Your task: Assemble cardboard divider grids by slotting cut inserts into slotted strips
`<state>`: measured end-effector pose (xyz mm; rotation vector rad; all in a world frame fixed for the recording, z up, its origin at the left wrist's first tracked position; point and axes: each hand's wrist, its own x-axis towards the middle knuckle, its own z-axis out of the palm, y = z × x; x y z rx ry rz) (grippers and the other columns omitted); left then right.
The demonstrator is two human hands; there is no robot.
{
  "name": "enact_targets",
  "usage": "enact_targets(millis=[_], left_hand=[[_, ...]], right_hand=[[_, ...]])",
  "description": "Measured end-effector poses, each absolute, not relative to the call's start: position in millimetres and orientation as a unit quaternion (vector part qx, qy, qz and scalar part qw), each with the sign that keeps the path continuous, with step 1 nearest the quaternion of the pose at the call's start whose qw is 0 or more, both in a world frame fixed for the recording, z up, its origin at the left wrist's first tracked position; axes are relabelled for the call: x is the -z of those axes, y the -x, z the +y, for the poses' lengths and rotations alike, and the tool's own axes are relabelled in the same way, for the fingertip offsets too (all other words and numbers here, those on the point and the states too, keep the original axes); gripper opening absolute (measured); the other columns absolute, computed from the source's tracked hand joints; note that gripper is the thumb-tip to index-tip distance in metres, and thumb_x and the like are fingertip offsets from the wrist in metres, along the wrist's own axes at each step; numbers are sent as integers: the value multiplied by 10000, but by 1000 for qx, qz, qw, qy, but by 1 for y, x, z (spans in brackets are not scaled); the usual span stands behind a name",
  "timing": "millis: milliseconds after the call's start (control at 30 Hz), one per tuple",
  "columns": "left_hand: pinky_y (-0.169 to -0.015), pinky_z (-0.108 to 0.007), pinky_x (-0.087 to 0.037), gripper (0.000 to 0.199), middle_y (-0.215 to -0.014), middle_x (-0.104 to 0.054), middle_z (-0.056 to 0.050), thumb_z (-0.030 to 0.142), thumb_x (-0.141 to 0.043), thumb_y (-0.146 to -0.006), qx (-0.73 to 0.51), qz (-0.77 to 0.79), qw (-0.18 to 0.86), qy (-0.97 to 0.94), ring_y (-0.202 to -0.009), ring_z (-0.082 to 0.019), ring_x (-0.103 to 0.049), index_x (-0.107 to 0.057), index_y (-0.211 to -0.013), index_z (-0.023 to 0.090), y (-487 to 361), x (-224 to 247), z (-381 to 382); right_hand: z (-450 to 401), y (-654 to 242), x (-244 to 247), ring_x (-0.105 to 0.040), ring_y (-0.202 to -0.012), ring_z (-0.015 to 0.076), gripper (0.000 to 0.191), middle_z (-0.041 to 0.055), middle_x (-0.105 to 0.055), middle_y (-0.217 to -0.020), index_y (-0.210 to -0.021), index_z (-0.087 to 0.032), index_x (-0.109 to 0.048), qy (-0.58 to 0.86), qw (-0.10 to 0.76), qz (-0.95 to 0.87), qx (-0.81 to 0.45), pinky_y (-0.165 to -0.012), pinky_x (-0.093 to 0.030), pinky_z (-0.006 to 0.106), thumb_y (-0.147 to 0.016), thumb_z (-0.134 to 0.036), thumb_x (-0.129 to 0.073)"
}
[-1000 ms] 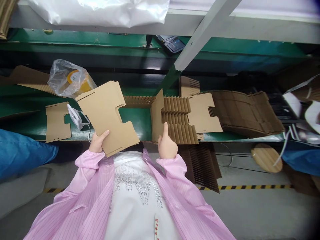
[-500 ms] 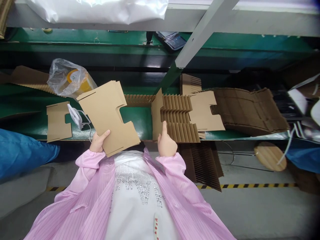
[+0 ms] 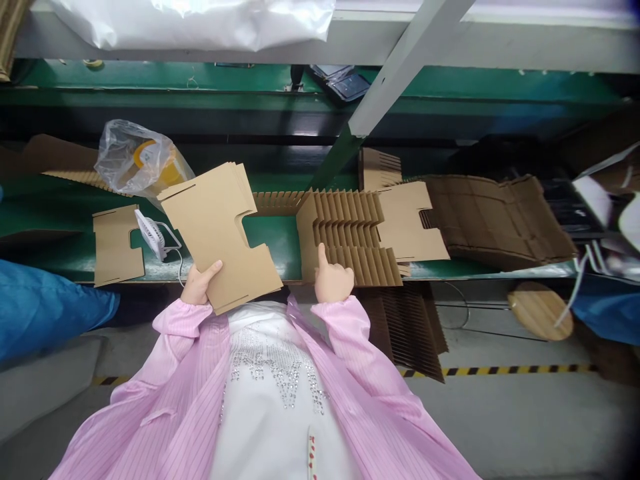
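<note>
My left hand (image 3: 201, 283) grips the lower left edge of a fanned stack of notched cardboard sheets (image 3: 220, 233), thumb on top. My right hand (image 3: 334, 279) is at the front of a slotted cardboard divider assembly (image 3: 350, 230). Its index finger points up against the assembly's left part, and the other fingers are curled; what they hold, if anything, is hidden. Another notched sheet (image 3: 406, 223) lies against the right side of the assembly.
Left on the green bench are a small white fan (image 3: 151, 235), a notched sheet (image 3: 116, 245) and a plastic bag (image 3: 140, 160) with yellow tape. Brown cardboard (image 3: 495, 220) lies right. A grey post (image 3: 400, 73) slants behind. Dark slotted dividers (image 3: 407, 327) hang below the bench edge.
The upright sheet at the assembly's left end has shifted left and lower, level with the dividers. My right hand has moved slightly left with its index finger. My left hand keeps the stack nearly still.
</note>
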<state>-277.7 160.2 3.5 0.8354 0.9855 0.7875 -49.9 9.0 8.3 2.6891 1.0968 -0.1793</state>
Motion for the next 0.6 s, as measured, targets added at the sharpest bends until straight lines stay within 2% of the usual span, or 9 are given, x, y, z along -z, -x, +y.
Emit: enact_targets(millis=[133,233,333,433,533,600], left_hand=[[-834,-357,-546,648,-1020,-717,-98,345,-860,-548,-351,441,731,-384,-945,-249,-675,-593,-1112,170,276,-3,159],[-854,-380,-538,616,-1033,-713,-105,347,-856,-556,-341,434,740,-384,-954,-261,-672,-603,-1087,164,274,-2,156],[-881,-410,-523,575,-1046,-708,-113,347,-849,-569,-323,426,749,-392,-974,-271,-666,-610,-1055,154,269,-3,151],[-904,-416,-513,566,-1057,-704,-113,340,-857,-554,-320,422,749,-399,-995,-272,-657,-613,-1029,152,265,-2,145],[-908,-414,-511,574,-1081,-698,-112,352,-862,-545,-324,423,751,-390,-1000,-269,-656,-609,-1023,160,262,0,143],[-900,-410,-514,572,-1090,-696,-112,381,-856,-552,-322,426,756,-378,-994,-266,-658,-607,-1018,163,262,1,143]], right_hand=[[13,49,-8,-470,-955,246,546,139,-626,-972,-1455,-210,-327,-924,77,374,17,-759,-262,357,-921,-250,-434],[14,47,-14,-432,-988,259,481,149,-566,-1081,-1413,-251,-397,-933,38,356,14,-772,-272,365,-937,-318,-420],[16,52,-24,-431,-1043,270,430,150,-544,-1149,-1340,-251,-481,-924,-53,376,50,-794,-310,369,-936,-384,-420],[18,67,-29,-484,-1100,246,387,117,-577,-1187,-1252,-234,-530,-843,-216,459,179,-835,-381,353,-940,-413,-388],[20,82,-27,-602,-988,194,433,81,-661,-1084,-1247,-208,-459,-750,-356,428,359,-823,-457,314,-883,-442,-490],[21,85,-22,-640,-928,180,495,72,-683,-1045,-1231,-205,-423,-719,-414,364,423,-807,-488,306,-831,-465,-557]])
